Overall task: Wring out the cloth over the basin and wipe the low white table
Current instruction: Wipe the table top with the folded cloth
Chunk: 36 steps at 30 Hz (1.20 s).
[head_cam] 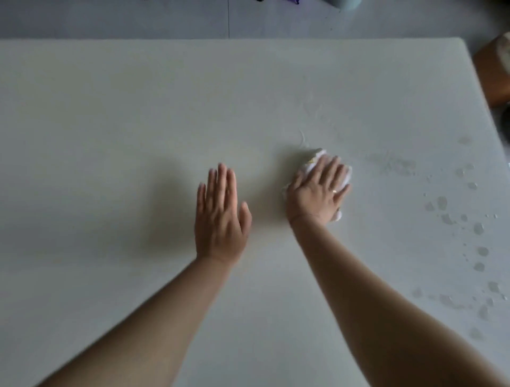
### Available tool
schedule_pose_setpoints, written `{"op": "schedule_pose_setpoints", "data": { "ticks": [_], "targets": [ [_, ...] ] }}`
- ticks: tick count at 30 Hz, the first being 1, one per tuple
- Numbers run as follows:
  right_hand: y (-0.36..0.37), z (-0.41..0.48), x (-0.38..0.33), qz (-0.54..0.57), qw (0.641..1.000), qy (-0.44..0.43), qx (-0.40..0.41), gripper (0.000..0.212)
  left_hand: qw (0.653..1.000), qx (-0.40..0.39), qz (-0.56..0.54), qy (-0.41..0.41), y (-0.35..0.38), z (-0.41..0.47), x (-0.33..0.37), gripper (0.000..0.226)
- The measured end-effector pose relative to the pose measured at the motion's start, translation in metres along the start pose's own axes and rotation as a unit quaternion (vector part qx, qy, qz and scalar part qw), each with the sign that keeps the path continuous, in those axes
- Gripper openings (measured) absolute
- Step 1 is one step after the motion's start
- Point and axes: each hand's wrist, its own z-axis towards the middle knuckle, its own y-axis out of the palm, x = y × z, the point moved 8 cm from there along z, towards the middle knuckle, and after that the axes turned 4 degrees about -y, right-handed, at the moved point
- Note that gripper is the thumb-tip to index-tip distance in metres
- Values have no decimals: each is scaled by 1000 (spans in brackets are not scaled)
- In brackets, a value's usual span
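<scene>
The low white table fills most of the head view. My right hand presses flat on a bunched white cloth right of the table's middle; the cloth shows past my fingertips and beside my wrist. My left hand lies flat on the bare tabletop to the left of it, fingers together, holding nothing. The basin is not in view.
Water drops and wet smears lie on the table's right side. Beyond the far edge is grey floor. A brown wooden object stands off the right corner, and a pale round object at the top.
</scene>
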Motion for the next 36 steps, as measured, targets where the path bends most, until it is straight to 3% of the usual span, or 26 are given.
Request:
{"op": "schedule_pose_setpoints", "data": {
  "ticks": [3, 6, 8, 11, 15, 20, 24, 28, 33, 36],
  "targets": [
    [15, -34, -66, -6, 978, -205, -23, 60, 999, 1, 17, -45, 4, 61, -17, 60],
    [11, -35, -70, -20, 934, -354, -50, 57, 998, -19, 24, -57, 15, 84, -35, 61],
    [1, -11, -44, -36, 940, -336, -38, 56, 998, -19, 35, -48, 18, 82, -41, 64],
    [-12, 37, 4, -50, 984, -171, -24, 58, 998, -8, 41, -46, 19, 79, -41, 65],
    [-10, 45, -4, -30, 999, -7, -8, 64, 998, 1, 36, -50, 17, 80, -41, 65],
    [12, 4, -87, -25, 990, -131, -48, 90, 998, -1, 29, -53, 15, 81, -41, 64],
    [-11, -4, -84, -7, 991, -127, 38, 96, 998, -10, 30, -54, 16, 82, -41, 66],
    [-2, -19, -87, 45, 990, -132, 6, 98, 998, -13, 33, -57, 15, 81, -39, 65],
    [2, -24, -79, 63, 982, -180, 18, 64, 998, -15, 30, -62, 14, 82, -39, 66],
    [-10, -18, -76, 147, 974, -170, 40, 43, 997, -17, 35, -62, 13, 81, -39, 66]
  ]
}}
